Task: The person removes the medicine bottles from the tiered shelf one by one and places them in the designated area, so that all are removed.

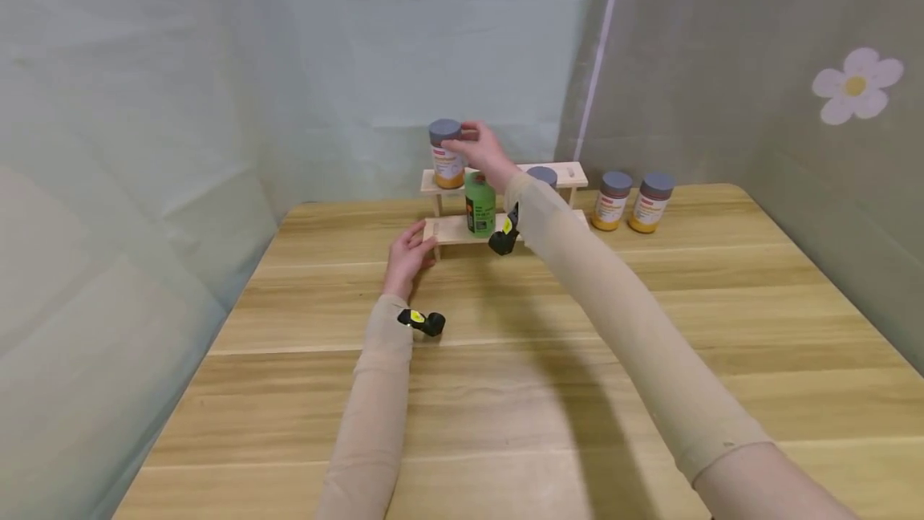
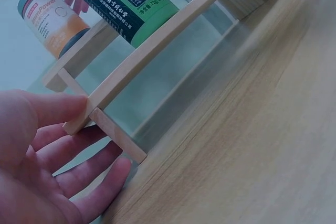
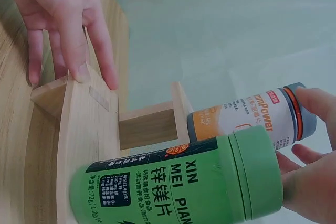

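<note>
A two-step wooden shelf [image 1: 456, 229] stands near the back of the table. My left hand [image 1: 406, 257] pinches the left end of its lower step, thumb on top and fingers underneath, as the left wrist view shows. On the left end of the upper step is a white and orange supplement bottle [image 1: 447, 163] with a grey lid. My right hand [image 1: 485, 152] holds that bottle near its lid, thumb and fingers on opposite sides. A green supplement bottle [image 3: 210, 182] stands upright on the lower step, just below my right hand. Another grey-lidded bottle [image 1: 541, 176] is partly hidden behind my right forearm.
To the right of the shelf, two more grey-lidded supplement bottles, a nearer-left one [image 1: 612, 201] and a right one [image 1: 651, 203], stand on the wooden table [image 1: 462, 408]. Pale curtains [image 1: 462, 46] hang close behind the table and along its sides.
</note>
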`<control>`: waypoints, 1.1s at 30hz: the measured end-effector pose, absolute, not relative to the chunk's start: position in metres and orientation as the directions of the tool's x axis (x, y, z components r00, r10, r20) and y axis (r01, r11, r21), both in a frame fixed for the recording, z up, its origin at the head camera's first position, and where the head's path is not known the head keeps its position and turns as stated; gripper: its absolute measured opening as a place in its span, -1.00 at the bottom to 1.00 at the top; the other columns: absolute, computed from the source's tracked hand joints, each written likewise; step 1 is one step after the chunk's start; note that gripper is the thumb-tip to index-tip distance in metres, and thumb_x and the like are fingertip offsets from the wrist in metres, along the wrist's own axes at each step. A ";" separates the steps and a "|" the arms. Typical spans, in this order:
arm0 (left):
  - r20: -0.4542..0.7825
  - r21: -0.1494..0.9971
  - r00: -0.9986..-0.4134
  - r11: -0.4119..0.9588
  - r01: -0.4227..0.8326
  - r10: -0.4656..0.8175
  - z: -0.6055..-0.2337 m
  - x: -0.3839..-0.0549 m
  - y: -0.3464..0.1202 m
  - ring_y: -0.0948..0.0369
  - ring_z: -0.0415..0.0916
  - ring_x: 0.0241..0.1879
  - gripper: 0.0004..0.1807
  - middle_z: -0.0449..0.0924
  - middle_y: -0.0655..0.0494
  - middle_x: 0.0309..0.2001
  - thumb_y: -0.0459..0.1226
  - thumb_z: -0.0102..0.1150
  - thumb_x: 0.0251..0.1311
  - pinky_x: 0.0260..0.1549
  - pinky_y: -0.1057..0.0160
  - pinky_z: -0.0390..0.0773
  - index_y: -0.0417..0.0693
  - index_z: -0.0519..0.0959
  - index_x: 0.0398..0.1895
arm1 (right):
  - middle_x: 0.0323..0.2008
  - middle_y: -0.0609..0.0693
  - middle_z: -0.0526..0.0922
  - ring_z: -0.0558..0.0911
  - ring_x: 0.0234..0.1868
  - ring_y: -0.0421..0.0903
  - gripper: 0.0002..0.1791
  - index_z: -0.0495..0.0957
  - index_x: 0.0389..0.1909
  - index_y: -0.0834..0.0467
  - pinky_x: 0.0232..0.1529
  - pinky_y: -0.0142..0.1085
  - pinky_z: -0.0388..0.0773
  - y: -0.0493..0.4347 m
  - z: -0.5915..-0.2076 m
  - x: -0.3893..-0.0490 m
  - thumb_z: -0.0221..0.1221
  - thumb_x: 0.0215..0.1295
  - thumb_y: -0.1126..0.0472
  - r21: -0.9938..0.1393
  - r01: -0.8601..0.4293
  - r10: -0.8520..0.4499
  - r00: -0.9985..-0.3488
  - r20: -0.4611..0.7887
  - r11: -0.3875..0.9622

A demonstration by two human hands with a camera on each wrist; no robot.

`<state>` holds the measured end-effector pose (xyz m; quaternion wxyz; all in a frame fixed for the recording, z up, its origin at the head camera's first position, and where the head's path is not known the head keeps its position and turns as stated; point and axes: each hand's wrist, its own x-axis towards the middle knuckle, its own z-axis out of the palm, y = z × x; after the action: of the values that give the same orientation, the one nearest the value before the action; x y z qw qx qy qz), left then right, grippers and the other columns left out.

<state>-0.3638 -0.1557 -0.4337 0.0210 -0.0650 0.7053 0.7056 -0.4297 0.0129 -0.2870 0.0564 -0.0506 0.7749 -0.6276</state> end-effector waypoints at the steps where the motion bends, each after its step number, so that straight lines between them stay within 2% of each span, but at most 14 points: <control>1: -0.122 0.993 -0.991 0.001 -0.122 -0.058 -0.433 -0.364 -0.155 0.10 0.48 0.13 -0.43 0.45 -0.12 0.31 -0.30 0.14 0.32 -0.19 0.32 0.65 0.03 0.32 0.40 | 0.43 -0.02 0.27 0.35 0.38 -0.03 -0.23 0.12 0.45 -0.03 0.33 -0.10 0.39 0.013 -0.287 -0.431 0.23 0.29 0.01 -0.976 -0.008 -0.147 -0.989 -0.025 0.217; 6: -0.134 0.991 -0.990 0.022 -0.135 -0.036 -0.436 -0.363 -0.154 0.03 0.46 0.21 -0.41 0.41 -0.10 0.34 -0.28 0.13 0.33 -0.10 0.26 0.65 0.05 0.29 0.42 | 0.43 0.02 0.28 0.38 0.35 0.00 -0.19 0.11 0.45 -0.02 0.26 -0.03 0.45 0.013 -0.292 -0.437 0.26 0.26 -0.02 -0.957 0.003 -0.142 -0.989 -0.046 0.290; 7: -0.130 0.991 -0.991 0.027 -0.131 -0.038 -0.440 -0.365 -0.154 0.02 0.47 0.21 -0.41 0.41 -0.09 0.34 -0.27 0.14 0.33 -0.14 0.29 0.65 0.07 0.29 0.42 | 0.42 0.04 0.29 0.38 0.34 0.01 -0.20 0.11 0.45 -0.01 0.26 0.00 0.45 0.013 -0.292 -0.437 0.26 0.26 -0.01 -0.957 0.001 -0.146 -0.988 -0.046 0.289; 11: -0.134 0.990 -0.990 0.036 -0.135 -0.038 -0.443 -0.364 -0.152 0.01 0.47 0.21 -0.41 0.41 -0.10 0.34 -0.27 0.14 0.33 -0.07 0.23 0.64 0.07 0.29 0.42 | 0.40 0.08 0.31 0.39 0.34 0.06 -0.23 0.15 0.43 0.03 0.27 0.06 0.43 0.013 -0.294 -0.436 0.26 0.27 0.02 -0.961 -0.014 -0.158 -0.987 -0.031 0.277; 24: -0.132 0.991 -0.991 0.032 -0.133 -0.028 -0.439 -0.369 -0.152 0.04 0.45 0.24 -0.41 0.40 -0.07 0.36 -0.26 0.12 0.34 -0.19 0.37 0.63 0.09 0.28 0.43 | 0.37 0.05 0.36 0.42 0.31 0.01 -0.26 0.19 0.41 0.02 0.22 -0.05 0.51 0.015 -0.287 -0.436 0.28 0.26 0.06 -0.973 -0.034 -0.121 -0.993 0.006 0.230; 33: -0.136 0.990 -0.990 0.038 -0.137 -0.035 -0.434 -0.371 -0.155 0.05 0.46 0.23 -0.42 0.40 -0.05 0.35 -0.24 0.13 0.34 0.02 0.17 0.62 0.11 0.30 0.42 | 0.41 0.03 0.32 0.38 0.35 -0.02 -0.23 0.15 0.45 0.01 0.21 -0.09 0.53 0.018 -0.272 -0.430 0.26 0.27 0.05 -0.985 -0.064 -0.112 -0.993 0.047 0.157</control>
<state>-0.3709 -0.1548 -0.4335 0.0369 -0.0598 0.7196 0.6908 -0.4300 0.0179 -0.2717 0.0184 -0.0580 0.7604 -0.6466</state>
